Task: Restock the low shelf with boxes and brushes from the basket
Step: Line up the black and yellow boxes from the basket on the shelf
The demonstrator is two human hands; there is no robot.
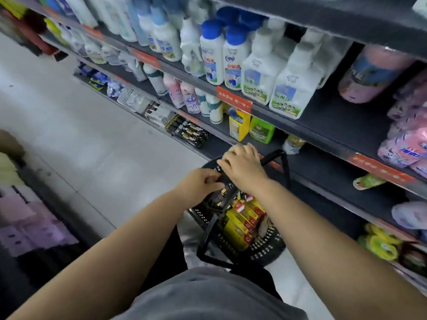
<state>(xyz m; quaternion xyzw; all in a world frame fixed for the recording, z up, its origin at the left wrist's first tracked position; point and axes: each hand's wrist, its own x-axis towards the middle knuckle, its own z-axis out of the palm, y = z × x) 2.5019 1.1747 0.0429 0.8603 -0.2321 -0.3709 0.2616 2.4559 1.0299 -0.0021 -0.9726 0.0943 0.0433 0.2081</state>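
A grey shirt (208,294) fills the near edge, and two bare forearms go forward from it. Below them a black basket (261,252) stands on the pale floor (92,146), with yellow-and-red boxes (240,225) packed in its near half. The left hand (198,184) is at the basket's left rim, fingers curled — whether they grip the rim or some dark thing, one cannot tell. The right hand (242,167) lies palm down over the far end, fingers bent; what is under it is hidden. Just behind is the low shelf (215,146), carrying black packs (189,132). Higher shelves hold white bottles (286,93).
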